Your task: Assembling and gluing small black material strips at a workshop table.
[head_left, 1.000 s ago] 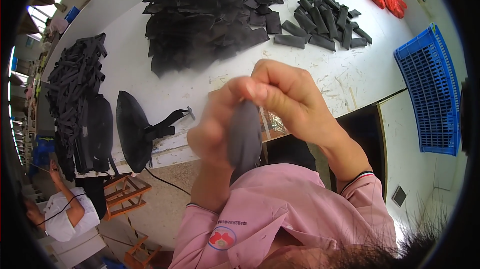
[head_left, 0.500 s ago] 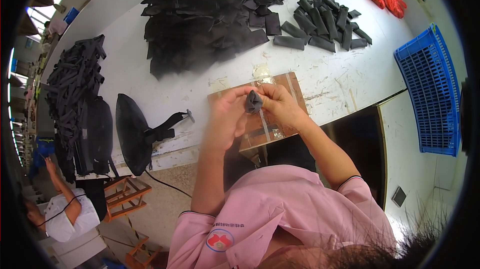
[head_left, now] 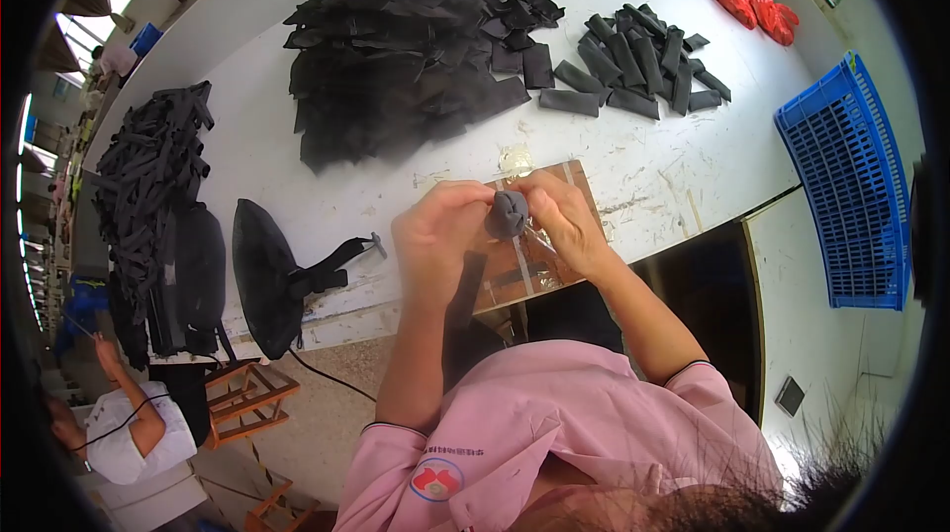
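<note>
Head view: since a second ago, hands drop from close to camera down to wooden board [head_left: 564, 265] at table edge; dark strap [head_left: 507, 214], then loose and long, now rolled tight between them. Judged: rolling nearly finished. Left hand [head_left: 440, 235] fingers closed on strap tail; right hand [head_left: 564, 220] fingertips pinch rolled end. White table [head_left: 633, 151] scuffed; heap of black pieces [head_left: 406, 47], row of rolled straps [head_left: 633, 62], blue basket [head_left: 841, 186] on right. Workshop floor below, another person [head_left: 124, 428] lower left.
</note>
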The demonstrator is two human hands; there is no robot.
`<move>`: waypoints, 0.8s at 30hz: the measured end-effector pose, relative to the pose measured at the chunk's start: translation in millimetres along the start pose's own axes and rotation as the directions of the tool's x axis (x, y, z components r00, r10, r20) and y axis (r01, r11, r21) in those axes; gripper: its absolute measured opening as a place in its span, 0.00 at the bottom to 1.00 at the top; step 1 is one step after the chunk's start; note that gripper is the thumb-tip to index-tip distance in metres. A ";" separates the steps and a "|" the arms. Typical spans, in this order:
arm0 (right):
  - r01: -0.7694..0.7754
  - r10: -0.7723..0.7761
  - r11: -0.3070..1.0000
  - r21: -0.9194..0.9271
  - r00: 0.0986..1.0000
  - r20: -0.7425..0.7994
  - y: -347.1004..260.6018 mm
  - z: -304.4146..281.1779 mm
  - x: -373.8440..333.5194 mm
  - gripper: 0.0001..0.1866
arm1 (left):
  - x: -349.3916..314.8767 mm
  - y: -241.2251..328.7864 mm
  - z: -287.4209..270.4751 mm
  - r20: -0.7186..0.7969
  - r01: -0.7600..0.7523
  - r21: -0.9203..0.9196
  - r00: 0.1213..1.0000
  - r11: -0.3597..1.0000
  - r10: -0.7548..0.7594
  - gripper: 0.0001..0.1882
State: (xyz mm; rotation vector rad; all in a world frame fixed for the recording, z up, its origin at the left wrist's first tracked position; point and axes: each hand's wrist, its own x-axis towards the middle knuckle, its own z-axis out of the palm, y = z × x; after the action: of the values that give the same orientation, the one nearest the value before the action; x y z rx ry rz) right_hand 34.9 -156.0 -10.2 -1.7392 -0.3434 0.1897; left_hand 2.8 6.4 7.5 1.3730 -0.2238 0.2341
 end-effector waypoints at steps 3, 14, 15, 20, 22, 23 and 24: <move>0.363 -0.353 0.911 -0.196 0.932 0.089 -12.2 -5.5 -1.7 0.26 | -2.8 10.1 14.2 -0.091 0.051 -0.141 0.994 0.989 -0.064 0.08; 0.491 -0.506 0.619 -0.613 0.846 0.167 -35.5 -1.2 -2.2 0.13 | -9.0 7.9 -1.0 -0.208 -0.086 -0.519 0.978 0.850 -0.027 0.07; 0.490 -0.504 0.622 -0.611 0.848 0.167 -28.7 -0.6 -1.2 0.13 | -13.4 2.6 -3.2 -0.209 -0.084 -0.518 0.977 0.851 -0.030 0.07; 0.415 -0.396 0.711 -0.568 0.904 0.163 17.5 6.1 -5.9 0.13 | -17.4 -11.8 3.1 -0.187 0.018 -0.161 0.981 0.987 -0.048 0.07; 0.394 -0.364 0.700 -0.595 0.914 0.177 14.7 5.1 -6.6 0.13 | -3.4 5.8 13.2 -0.108 0.076 -0.420 0.985 0.905 -0.132 0.13; 0.375 -0.333 0.688 -0.622 0.924 0.188 12.0 4.7 -6.2 0.13 | 1.8 2.9 8.1 -0.107 0.074 -0.418 0.986 0.905 -0.130 0.13; 0.375 -0.335 0.687 -0.622 0.924 0.187 9.0 3.1 -5.6 0.13 | 6.1 -1.7 -1.0 -0.023 0.088 -0.276 0.995 0.957 -0.098 0.13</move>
State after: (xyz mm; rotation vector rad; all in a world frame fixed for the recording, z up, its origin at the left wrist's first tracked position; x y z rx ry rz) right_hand 29.8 -156.4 -19.9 -2.3108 -0.8681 -0.1959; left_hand 9.1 7.3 7.5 1.0994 -0.1538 0.1434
